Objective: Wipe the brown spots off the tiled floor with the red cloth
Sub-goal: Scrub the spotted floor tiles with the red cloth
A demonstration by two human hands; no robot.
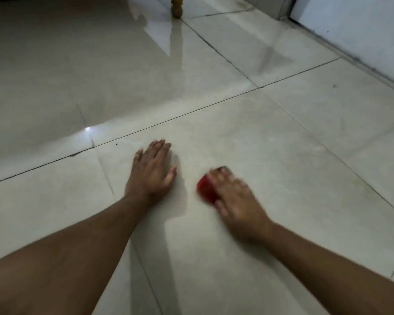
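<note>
The right hand (233, 201) presses a small bunched red cloth (206, 189) flat on the shiny pale tiled floor (282, 155), fingers curled over it. The cloth sticks out on the hand's left side, toward the left hand (151, 169), which lies open and flat nearby. A tiny brown speck (116, 144) sits farther left, nearer the left hand.

No readable text, label, brand, number or sign is showing anywhere in the head view; every surface in sight is appearing plain and unmarked.
</note>
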